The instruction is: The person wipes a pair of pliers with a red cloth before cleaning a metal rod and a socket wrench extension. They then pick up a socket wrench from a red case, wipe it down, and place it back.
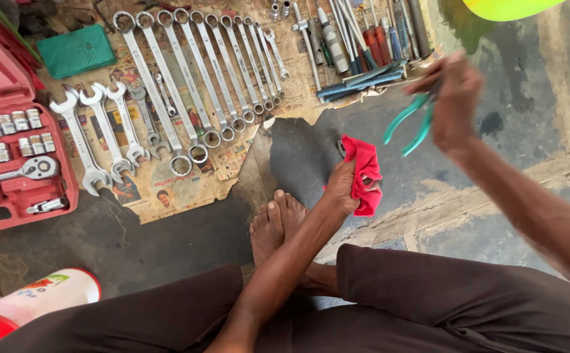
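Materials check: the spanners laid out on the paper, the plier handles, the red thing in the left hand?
Spanners: bright silvery metal, likely plated steel, glinting. Plier handles in the right hand: teal sleeves, probably plastic or rubber; blurred. Red rag in the left hand: soft cloth, folds and creases.

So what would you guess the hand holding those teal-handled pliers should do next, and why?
Probably bring the teal-handled pliers down to the crumpled red cloth. The right hand holds them raised, apart from the cloth, which the left hand grips; rows of steel spanners lie on the newspaper.
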